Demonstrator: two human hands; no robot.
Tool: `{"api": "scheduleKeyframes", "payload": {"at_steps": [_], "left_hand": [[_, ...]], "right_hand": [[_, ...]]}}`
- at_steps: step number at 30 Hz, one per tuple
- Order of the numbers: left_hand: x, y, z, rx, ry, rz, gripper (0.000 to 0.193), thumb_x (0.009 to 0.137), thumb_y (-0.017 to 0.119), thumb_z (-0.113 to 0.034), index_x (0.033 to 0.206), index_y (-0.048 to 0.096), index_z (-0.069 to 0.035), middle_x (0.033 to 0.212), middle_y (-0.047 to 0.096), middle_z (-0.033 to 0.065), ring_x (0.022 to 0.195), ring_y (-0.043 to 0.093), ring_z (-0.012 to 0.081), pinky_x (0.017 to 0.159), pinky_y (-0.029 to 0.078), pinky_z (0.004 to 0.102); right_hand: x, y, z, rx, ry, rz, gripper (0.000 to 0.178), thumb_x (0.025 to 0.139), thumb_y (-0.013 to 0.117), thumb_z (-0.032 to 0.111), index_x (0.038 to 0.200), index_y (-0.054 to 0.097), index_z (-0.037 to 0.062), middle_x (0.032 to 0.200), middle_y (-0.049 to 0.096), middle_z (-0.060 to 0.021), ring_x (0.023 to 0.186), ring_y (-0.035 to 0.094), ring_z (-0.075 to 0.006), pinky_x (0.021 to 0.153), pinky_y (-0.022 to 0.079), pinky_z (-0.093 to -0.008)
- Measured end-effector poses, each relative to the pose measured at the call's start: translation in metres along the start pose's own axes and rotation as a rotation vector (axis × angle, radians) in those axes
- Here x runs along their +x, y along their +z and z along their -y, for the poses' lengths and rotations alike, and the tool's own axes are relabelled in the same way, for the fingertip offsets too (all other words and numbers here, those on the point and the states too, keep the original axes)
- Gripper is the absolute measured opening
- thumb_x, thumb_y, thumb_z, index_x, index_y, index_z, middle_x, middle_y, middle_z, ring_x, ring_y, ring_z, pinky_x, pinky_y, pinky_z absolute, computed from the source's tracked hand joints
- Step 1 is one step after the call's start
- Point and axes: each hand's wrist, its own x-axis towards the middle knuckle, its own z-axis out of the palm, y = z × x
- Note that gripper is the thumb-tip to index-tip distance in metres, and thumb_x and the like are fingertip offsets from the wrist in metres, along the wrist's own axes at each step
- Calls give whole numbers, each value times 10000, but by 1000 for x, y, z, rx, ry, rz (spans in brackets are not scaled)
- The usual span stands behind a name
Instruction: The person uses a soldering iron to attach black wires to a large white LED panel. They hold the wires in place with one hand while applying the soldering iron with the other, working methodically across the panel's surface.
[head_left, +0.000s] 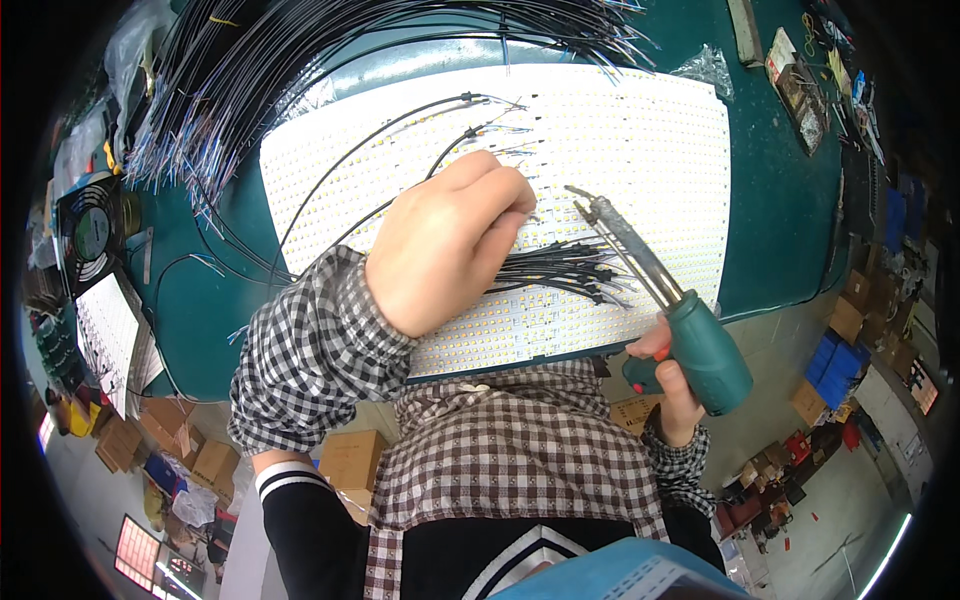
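Observation:
My left hand (pixel 450 240) is closed over the middle of a white LED panel (pixel 660 130), fingertips pinched near its surface. What they hold is hidden behind the knuckles. A thin black cable (pixel 360 222) runs in under that hand. My right hand (pixel 680 405) grips a green soldering gun (pixel 708 350), its darkened metal tip (pixel 580 198) pointing up and left over the panel, a little right of my left fingers. Two black cables with bared coloured ends, one of them this cable (pixel 390 118), lie across the panel's upper left. A bunch of short black cables (pixel 560 268) lies below my left hand.
A thick bundle of black cables (pixel 240 70) with stripped ends fills the far left of the green table (pixel 780 220). A small fan (pixel 92 228) and papers (pixel 112 330) sit at the left edge. A worn tool holder (pixel 797 95) lies far right. Cardboard boxes (pixel 350 460) stand below.

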Motion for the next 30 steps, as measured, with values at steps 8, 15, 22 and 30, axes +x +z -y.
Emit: {"api": "scheduleKeyframes", "payload": {"at_steps": [8, 15, 22, 30], "left_hand": [[-1, -4, 3, 238, 108, 138, 114, 867, 715, -2, 956, 644, -18, 874, 622, 121, 761, 653, 304, 662, 537, 371], [2, 10, 1, 131, -39, -53, 112, 846, 696, -41, 892, 593, -40, 860, 615, 124, 718, 649, 320, 622, 534, 395], [6, 12, 2, 99, -116, -31, 106, 840, 713, -35, 883, 616, -25, 838, 618, 105, 705, 662, 224, 652, 545, 323], [6, 14, 3, 84, -116, -46, 107, 826, 714, -35, 870, 618, -19, 827, 618, 110, 700, 658, 227, 651, 545, 324]], "right_hand": [[5, 2, 2, -62, -46, -20, 648, 943, 680, 374, 1355, 521, -100, 1016, 666, -131, 890, 675, -244, 788, 583, -382], [3, 3, 2, -54, -41, -43, 654, 948, 668, 408, 1339, 539, -100, 1086, 674, -164, 886, 697, -254, 814, 589, -387], [5, 6, 6, -114, -51, -28, 627, 934, 659, 435, 1258, 588, -97, 1058, 681, -182, 892, 698, -261, 805, 581, -390], [4, 4, 4, -102, -48, -12, 561, 939, 665, 411, 1173, 618, -98, 1035, 674, -181, 917, 685, -268, 803, 582, -391]]}}
